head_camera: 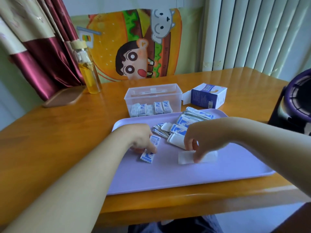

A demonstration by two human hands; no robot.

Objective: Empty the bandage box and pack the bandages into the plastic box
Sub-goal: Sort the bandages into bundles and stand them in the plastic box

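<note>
Nearest, at the bottom edge of the frame: dark clothing and a strip of blue fabric, below the rounded front edge of the wooden table [50, 132].

On the table, centre frame: lilac tray [218, 175], long side facing the camera.

Left hand [139, 140], reaching in from lower left, palm down over the left part of the tray; fingers curled and pinched on a blue-and-white bandage wrapper [155, 140] held upright, fingertips also touching a second wrapper [147, 157] lying flat on the tray just below.

Right hand [200, 140], reaching in from the right edge, fingers bent downward, tips pressed onto a plain white wrapper [185, 158] lying flat at mid-tray; blurred, so whether pinched or merely pressed cannot be told.

Just behind both hands: loose pile of bandages [178, 127] spread across the far half of the tray, some blue-printed side up, some white side up, overlapping, thicker towards the far right corner.

Beyond the tray's far edge, upper centre: clear plastic box [134, 96], lid off, with a row of bandages standing on edge along its near wall.

Right of it, apart: bandage box [208, 96], blue and white, lying on its side with an end flap open towards the plastic box.

Far left: glass bottle [89, 71] of yellow liquid, upright beside a brown wooden board [64, 96].

Right edge: dark purple bin [296, 101].

Behind: cartoon burger poster [134, 44], maroon curtain [42, 61], white radiator [252, 34].
</note>
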